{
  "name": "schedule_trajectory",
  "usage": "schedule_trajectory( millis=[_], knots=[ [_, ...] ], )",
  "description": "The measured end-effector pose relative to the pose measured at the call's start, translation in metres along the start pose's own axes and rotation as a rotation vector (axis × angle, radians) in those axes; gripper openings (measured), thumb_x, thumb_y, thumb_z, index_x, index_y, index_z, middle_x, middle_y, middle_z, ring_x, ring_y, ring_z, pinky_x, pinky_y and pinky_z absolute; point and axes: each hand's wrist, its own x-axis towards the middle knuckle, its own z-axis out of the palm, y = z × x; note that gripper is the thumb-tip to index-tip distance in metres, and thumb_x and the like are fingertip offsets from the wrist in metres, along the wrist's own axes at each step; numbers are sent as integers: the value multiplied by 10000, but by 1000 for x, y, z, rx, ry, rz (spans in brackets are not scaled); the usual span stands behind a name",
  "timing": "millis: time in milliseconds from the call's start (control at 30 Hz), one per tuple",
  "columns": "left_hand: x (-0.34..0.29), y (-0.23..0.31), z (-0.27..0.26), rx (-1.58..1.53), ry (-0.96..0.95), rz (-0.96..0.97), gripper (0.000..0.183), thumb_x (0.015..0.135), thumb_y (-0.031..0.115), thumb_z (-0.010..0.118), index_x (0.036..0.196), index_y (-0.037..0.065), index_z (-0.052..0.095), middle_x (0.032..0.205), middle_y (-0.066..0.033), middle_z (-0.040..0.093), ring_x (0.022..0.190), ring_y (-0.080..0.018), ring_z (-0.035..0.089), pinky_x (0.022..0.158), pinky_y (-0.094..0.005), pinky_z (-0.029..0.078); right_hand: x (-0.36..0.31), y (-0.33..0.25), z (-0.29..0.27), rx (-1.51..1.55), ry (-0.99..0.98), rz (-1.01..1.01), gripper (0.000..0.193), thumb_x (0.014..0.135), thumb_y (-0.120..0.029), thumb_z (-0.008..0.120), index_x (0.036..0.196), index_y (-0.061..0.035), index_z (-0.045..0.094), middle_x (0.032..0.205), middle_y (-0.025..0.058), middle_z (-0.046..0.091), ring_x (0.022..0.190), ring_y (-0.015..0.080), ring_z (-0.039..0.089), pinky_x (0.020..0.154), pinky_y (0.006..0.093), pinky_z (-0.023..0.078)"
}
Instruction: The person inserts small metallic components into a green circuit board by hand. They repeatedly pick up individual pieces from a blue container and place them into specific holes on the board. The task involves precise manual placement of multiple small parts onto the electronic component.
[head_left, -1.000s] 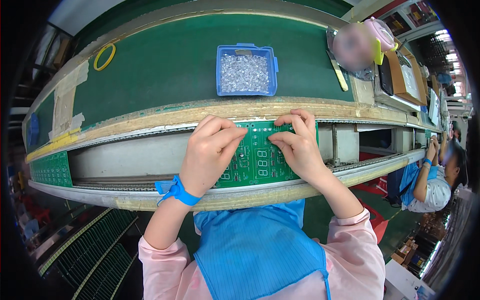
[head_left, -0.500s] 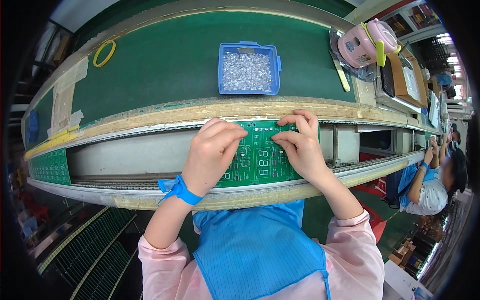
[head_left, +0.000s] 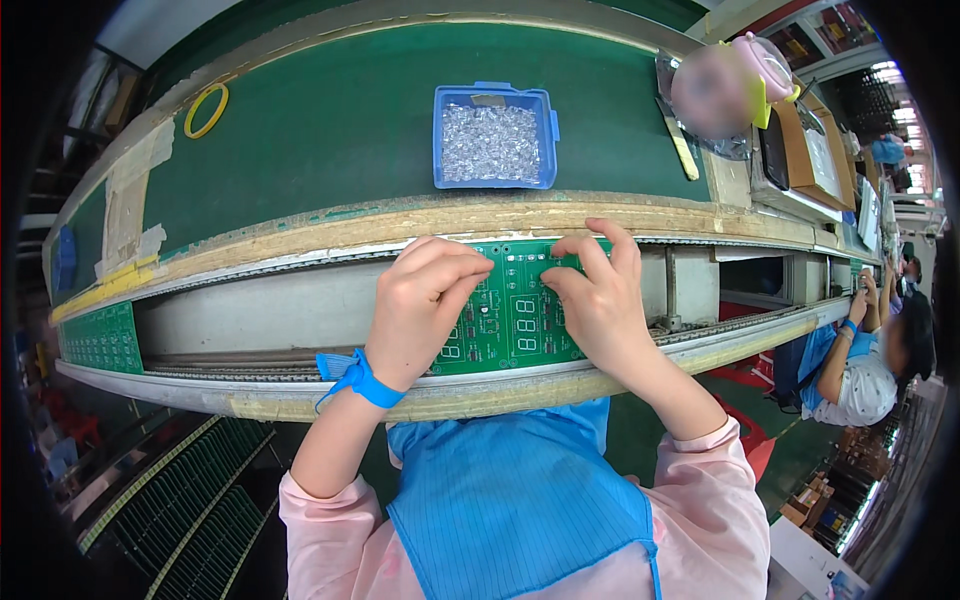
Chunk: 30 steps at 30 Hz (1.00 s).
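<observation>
On the rails just below the green worktop (head_left: 330, 130), the green circuit board (head_left: 500, 335) lies flat between my two hands, face up, with its far edge toward the wooden border. The change of the last half second is in my right hand (head_left: 607, 300): its thumb and index finger were close together over the board and now stand apart, one finger reaching past the far edge. That grip is spread, and I see nothing held in it.

My left hand (head_left: 413, 300), with the blue wrist strap (head_left: 362, 382) below it, has kept its pose at the board's upper left. Its thumb and index finger look drawn together, but whether a small part is pinched between them I cannot tell.

The board has held its place, and the blue tray (head_left: 495, 184) of small clear parts (head_left: 490, 143) sits beyond it as before. I judge from this that my right side is between touches while my left is busy with a spot on the board, so the handwork here goes on. Another green board (head_left: 103, 335) rests farther left on the rails, well apart from my hands.
</observation>
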Motion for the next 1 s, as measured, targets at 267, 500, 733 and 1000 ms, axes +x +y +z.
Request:
schedule_trajectory(
  millis=[267,500,733,1000],
  knots=[
    [-2,1,-2,-299,35,-192,122,834,-47,719,940,-1,760,925,-88,710,868,-175,676,738,-279,537,6,-14,-4,-254,-26,-114,95,710,-120,636,739,-30,649,1030,110,579,1200,341,492,1006,487,396],
    [-4,0,-2,-452,24,-204,155,853,-84,695,970,-6,760,995,-106,706,937,-173,674,799,-269,554,9,-22,-7,-323,-245,-126,93,722,-119,629,776,-47,607,925,93,600,1047,283,550,883,397,429],
    [-2,-3,2,-364,17,-145,134,814,-80,722,918,-2,753,955,-101,726,930,-195,669,798,-302,544,8,-12,-13,-126,-264,-81,152,729,-80,624,872,-30,626,898,83,605,963,259,559,862,384,436],
    [13,4,24,71,45,38,149,754,-21,770,885,48,756,873,-67,736,889,-233,643,770,-336,522,0,4,-7,142,-48,-35,234,697,8,681,930,-19,674,910,85,612,981,279,575,890,406,447]
  ],
)
